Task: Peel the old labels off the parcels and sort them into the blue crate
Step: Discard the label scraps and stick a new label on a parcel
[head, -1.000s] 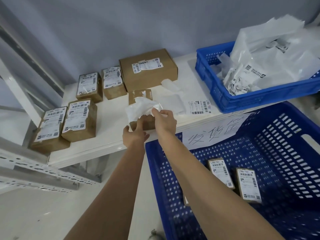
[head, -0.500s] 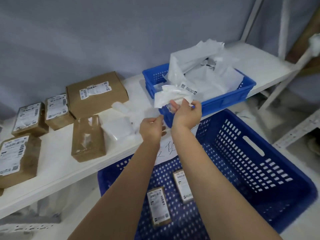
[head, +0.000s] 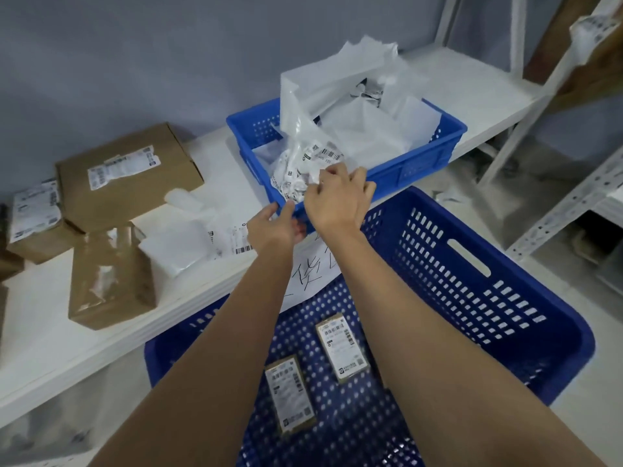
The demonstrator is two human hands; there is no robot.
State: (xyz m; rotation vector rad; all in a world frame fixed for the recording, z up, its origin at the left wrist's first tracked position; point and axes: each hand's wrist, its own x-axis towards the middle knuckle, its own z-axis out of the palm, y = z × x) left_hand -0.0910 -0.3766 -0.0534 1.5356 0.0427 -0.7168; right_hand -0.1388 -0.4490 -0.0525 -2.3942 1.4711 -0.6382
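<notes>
My right hand (head: 337, 197) reaches over the front rim of the small blue tray (head: 421, 156) and pinches a crumpled peeled label (head: 296, 178) that lies on the tray's heap of white waste paper. My left hand (head: 273, 225) hovers at the tray's front left corner, fingers relaxed and holding nothing. A brown parcel (head: 111, 281) with its label gone lies on the white shelf (head: 50, 348). Below the shelf stands the large blue crate (head: 472, 298), with two labelled parcels (head: 333, 347) (head: 290, 389) on its floor between my forearms.
A large labelled box (head: 128, 176) and a smaller labelled parcel (head: 33, 217) sit further back on the shelf. Loose white sheets (head: 188, 241) lie beside the peeled parcel. A handwritten paper sign (head: 313, 271) hangs off the shelf edge. Metal rack posts (head: 573, 203) stand at right.
My right hand carried the peeled label from the brown parcel rightward to the small blue tray. The left hand let go of the parcel and followed. The view swung right.
</notes>
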